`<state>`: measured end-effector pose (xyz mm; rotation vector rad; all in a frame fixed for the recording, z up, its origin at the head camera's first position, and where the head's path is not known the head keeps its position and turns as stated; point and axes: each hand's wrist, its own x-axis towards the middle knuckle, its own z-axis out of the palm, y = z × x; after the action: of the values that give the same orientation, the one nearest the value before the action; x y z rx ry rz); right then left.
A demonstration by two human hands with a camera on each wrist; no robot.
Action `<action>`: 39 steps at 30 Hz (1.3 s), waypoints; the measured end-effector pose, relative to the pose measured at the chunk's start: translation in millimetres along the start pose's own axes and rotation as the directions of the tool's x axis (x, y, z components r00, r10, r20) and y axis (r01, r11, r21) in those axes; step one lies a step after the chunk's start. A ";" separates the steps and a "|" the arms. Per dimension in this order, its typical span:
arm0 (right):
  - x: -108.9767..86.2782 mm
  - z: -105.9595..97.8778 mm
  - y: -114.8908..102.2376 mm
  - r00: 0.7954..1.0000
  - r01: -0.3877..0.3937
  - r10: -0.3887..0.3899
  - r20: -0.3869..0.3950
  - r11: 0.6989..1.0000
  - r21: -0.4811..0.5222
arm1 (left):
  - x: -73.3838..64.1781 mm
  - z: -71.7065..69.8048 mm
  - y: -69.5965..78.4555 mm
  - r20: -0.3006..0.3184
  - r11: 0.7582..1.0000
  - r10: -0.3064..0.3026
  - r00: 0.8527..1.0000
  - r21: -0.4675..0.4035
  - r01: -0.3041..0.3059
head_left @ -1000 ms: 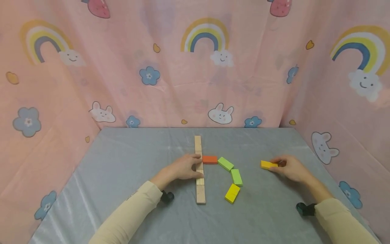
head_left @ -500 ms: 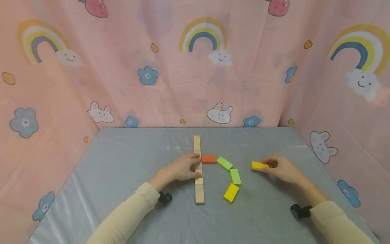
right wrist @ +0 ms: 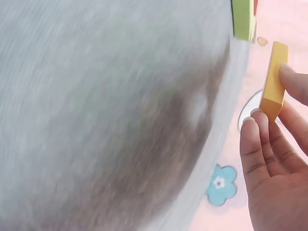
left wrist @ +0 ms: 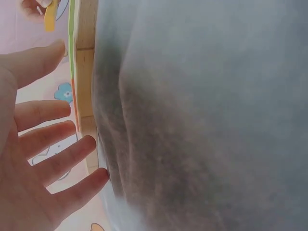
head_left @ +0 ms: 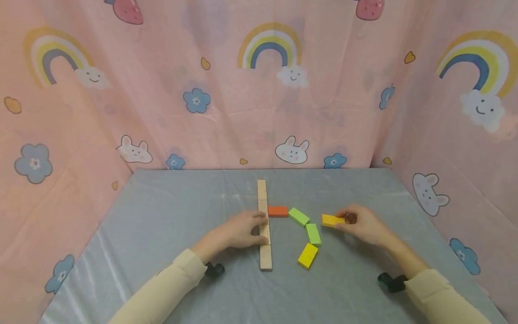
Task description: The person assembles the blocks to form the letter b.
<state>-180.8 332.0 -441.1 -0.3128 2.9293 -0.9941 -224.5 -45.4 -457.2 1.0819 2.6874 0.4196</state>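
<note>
A straight row of plain wooden blocks (head_left: 265, 258) runs front to back on the table. Over its left side reaches my left hand (head_left: 243, 229), fingers spread and fairly straight; in the left wrist view nothing lies between them. My right hand (head_left: 366, 225) pinches a yellow-orange block (head_left: 331, 220) by one end, thumb against fingers, and the right wrist view shows this block (right wrist: 275, 79) held above the cloth. From the row, a red-orange block (head_left: 278, 211), two light green blocks (head_left: 298, 217) and a bright yellow block (head_left: 308, 256) form a curve to the right.
Grey cloth (head_left: 174, 198) covers the table. Pink curtains (head_left: 226, 126) printed with rainbows, rabbits and flowers stand behind it and at both sides. A dark wrist-worn device (head_left: 391, 282) sits below the right wrist, another (head_left: 214, 271) at the left.
My right hand has carried the yellow-orange block leftward, closer to the green blocks. The left hand has slid slightly toward the front along the wooden row. The blocks on the table keep their places.
</note>
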 end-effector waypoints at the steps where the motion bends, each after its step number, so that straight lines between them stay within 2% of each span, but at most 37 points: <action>1: -0.3 0.9 -2.2 1.000 0.003 -0.003 0.001 1.000 -0.002 | -1.5 0.5 1.0 0.002 1.000 0.006 1.000 -0.002 -0.006; 5: -2.4 4.3 -11.4 1.000 0.018 -0.018 -0.002 1.000 0.006 | -8.2 0.8 6.0 0.007 1.000 0.030 1.000 -0.006 -0.030; 12: -4.4 11.2 -26.6 0.997 0.082 -0.082 0.003 0.997 0.012 | -15.9 2.5 12.3 0.030 0.999 0.035 0.999 -0.002 -0.035; 21: -5.3 24.7 -44.6 0.992 0.109 -0.109 0.058 0.994 0.005 | -17.4 6.4 12.3 0.019 0.997 0.066 0.998 0.040 -0.067; 27: -9.6 34.2 -59.9 0.982 0.171 -0.174 0.071 0.984 0.042 | -17.5 6.8 11.9 0.011 0.997 0.068 0.998 0.038 -0.068; 31: -12.4 41.9 -67.1 0.981 0.170 -0.175 0.079 0.984 0.058 | -17.2 6.6 12.3 0.010 0.998 0.061 0.998 0.035 -0.062; 39: -14.9 53.8 -85.0 0.980 0.151 -0.152 0.129 0.988 0.015 | -16.3 5.9 13.6 0.011 0.998 0.051 0.999 0.026 -0.051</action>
<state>-145.9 236.8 -433.0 -0.5855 2.8195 -0.9586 -202.5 -46.4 -456.6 1.1589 2.6689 0.3873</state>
